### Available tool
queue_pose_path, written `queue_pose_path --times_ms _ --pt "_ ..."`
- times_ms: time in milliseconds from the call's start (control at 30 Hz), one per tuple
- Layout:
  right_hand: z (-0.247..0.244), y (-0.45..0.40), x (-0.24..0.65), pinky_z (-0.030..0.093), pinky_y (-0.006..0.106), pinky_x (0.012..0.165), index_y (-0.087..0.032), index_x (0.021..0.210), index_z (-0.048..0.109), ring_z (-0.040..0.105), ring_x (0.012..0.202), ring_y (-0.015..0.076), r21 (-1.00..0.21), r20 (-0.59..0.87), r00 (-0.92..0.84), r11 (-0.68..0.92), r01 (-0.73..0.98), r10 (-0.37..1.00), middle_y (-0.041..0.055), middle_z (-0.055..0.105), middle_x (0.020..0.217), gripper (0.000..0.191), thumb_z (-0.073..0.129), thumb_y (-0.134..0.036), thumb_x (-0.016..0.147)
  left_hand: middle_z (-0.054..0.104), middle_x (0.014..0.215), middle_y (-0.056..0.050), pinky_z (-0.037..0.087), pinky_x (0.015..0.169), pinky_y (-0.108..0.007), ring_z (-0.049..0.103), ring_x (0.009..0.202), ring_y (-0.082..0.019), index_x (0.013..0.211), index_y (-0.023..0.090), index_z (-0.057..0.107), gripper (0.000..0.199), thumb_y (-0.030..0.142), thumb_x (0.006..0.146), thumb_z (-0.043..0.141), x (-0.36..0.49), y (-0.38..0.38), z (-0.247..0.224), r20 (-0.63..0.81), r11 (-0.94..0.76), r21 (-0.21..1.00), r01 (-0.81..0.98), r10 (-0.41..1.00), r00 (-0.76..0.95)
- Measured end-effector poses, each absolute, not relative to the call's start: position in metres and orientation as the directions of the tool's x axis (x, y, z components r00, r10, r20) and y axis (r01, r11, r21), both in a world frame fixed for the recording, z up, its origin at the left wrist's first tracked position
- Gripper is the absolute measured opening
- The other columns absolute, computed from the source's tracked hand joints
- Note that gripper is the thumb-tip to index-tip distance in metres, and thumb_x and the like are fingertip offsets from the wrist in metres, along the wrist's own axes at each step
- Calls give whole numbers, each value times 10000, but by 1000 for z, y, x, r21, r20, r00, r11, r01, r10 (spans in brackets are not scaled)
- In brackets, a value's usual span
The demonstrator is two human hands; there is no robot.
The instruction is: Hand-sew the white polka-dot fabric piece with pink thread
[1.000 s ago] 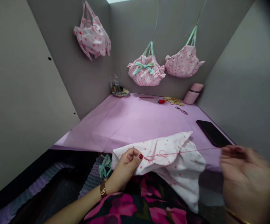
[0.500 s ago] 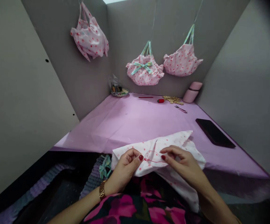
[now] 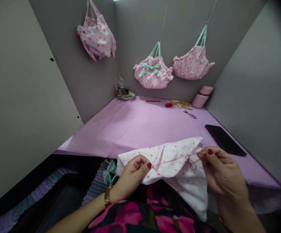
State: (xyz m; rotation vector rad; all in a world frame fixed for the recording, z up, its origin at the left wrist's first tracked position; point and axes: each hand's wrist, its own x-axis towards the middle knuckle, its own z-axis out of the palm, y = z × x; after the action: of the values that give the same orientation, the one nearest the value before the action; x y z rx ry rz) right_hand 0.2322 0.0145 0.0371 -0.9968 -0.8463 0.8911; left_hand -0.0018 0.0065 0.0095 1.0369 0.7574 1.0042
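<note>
White fabric with pink dots (image 3: 164, 152) lies over the front edge of the purple-covered table and hangs down towards my lap. My left hand (image 3: 136, 171) pinches the fabric near its lower left edge, thumb against fingers. From that spot a red thread (image 3: 170, 160) stretches up to my right hand (image 3: 218, 165), whose thumb and fingers are closed on it to the right of the fabric. A slack loop of the thread dangles beside the right fingers. Whether a needle is between those fingers cannot be made out.
Three dotted pink items hang above, one with a green bow (image 3: 151, 69). On the purple table (image 3: 121, 126) are a red spool (image 3: 169, 105), snips (image 3: 189, 114), a pink flask (image 3: 202, 97), a black tablet (image 3: 224, 139) and a small woven tray (image 3: 128, 96).
My right hand has moved right and slightly up, away from my left hand. The thread, loosely looped between the hands before, is now drawn mostly straight. My left hand keeps its pinch.
</note>
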Motion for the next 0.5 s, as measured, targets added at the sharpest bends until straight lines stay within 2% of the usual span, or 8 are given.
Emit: queue_pose_path --times_ms 67,167,233,300,400,500 --pt "42 18 243 420 240 533 -208 670 589 483 549 101 -907 156 519 330 -261 841 -15 540 631 198 754 -283 591 390 599 60 209 491 -206 295 510 -67 750 166 483 249 387 765 596 -2 6 10 -59 176 940 -292 927 370" --pt "47 23 256 381 240 519 -194 642 560 437 513 86 -876 184 653 424 -230 734 -25 492 597 177 730 -235 621 404 606 55 221 492 -205 311 516 -71 745 168 495 261 406 753 603 -2 6 11 -76 184 947 -265 926 370" --pt "48 24 260 344 243 509 -183 640 561 418 515 82 -899 221 687 418 -133 693 -17 479 605 165 721 -225 641 419 611 51 230 494 -204 327 522 -74 744 170 501 261 409 750 606 -2 7 11 -80 184 950 -251 924 375" --pt "47 23 257 313 246 503 -188 744 601 415 539 88 -923 290 683 383 16 670 -12 479 643 154 719 -228 654 425 610 49 234 494 -203 331 523 -74 742 168 503 255 402 755 603 -2 7 10 -77 180 952 -249 924 373" --pt "42 14 237 331 254 538 -225 913 607 453 616 120 -925 380 532 310 219 757 3 517 729 204 666 -273 724 425 609 51 239 496 -199 326 521 -68 740 161 513 237 380 765 599 -1 7 10 -67 167 953 -253 930 361" --pt "37 2 207 363 273 577 -213 807 618 486 655 153 -871 358 117 287 398 926 20 552 722 98 598 -304 775 453 628 44 266 511 -200 354 533 -69 749 155 524 215 355 768 602 -1 6 11 -57 163 948 -274 932 358"
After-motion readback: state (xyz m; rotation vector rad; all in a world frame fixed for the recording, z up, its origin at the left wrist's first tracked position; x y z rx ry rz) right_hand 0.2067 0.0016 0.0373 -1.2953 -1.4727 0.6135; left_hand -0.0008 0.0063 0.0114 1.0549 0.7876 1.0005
